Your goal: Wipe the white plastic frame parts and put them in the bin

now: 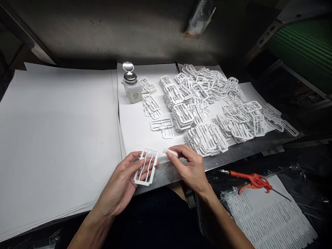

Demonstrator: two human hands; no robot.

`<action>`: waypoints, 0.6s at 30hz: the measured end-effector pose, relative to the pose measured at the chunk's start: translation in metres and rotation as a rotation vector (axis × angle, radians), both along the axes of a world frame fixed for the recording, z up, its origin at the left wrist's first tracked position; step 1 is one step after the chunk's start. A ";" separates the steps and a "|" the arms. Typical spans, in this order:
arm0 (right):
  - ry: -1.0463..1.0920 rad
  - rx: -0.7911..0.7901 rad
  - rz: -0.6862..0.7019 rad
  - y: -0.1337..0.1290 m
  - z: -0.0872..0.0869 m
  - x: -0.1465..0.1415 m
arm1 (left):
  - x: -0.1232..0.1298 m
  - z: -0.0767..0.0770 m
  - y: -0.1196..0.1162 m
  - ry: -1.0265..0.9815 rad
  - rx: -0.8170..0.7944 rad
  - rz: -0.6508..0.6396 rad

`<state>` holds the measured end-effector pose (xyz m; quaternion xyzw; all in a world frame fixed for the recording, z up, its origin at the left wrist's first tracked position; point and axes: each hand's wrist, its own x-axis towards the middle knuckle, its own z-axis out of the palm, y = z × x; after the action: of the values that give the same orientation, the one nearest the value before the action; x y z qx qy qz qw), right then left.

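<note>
- head view: the left hand (118, 183) lies palm up, fingers partly curled, holding a white plastic frame (145, 166) against the fingers with the thumb across it.
- the frame's long axis runs away from the person, tilted slightly to the right at its far end. it is a flat, thin rectangle with rounded corners and wavy lengthwise bars.
- the right hand (188, 166) is nearly closed, pinching a small white block (169, 152) between thumb and fingers. the block's end points left, just beside the frame and not touching it.
- behind the hands, a heap of like frames (192, 103) lies on white paper (135, 128), with a pump bottle (132, 88) with a steel top beside it.
- a stack of white sheets (57, 138) lies to the left, a steel table edge (166, 174) runs under the hands, and an orange blow gun (255, 180) lies to the right.
</note>
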<state>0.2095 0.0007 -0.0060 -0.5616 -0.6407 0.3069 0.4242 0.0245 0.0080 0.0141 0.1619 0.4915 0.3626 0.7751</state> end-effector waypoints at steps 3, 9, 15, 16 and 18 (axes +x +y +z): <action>-0.043 0.035 0.037 0.003 0.003 -0.008 | 0.002 -0.001 -0.001 -0.010 0.006 0.026; -0.127 0.000 0.193 -0.002 0.003 -0.018 | 0.000 -0.005 -0.003 -0.044 0.017 0.113; -0.060 -0.116 0.387 -0.022 0.005 -0.014 | -0.001 -0.009 -0.002 -0.102 0.020 0.174; -0.044 -0.130 0.399 -0.024 0.007 -0.014 | -0.001 -0.009 -0.002 -0.113 0.017 0.171; -0.013 -0.142 0.396 -0.024 0.009 -0.014 | 0.000 -0.010 -0.002 -0.135 0.010 0.163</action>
<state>0.1952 -0.0232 0.0034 -0.4549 -0.7181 0.4251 0.3110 0.0243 0.0064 0.0043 0.1003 0.4481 0.4369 0.7734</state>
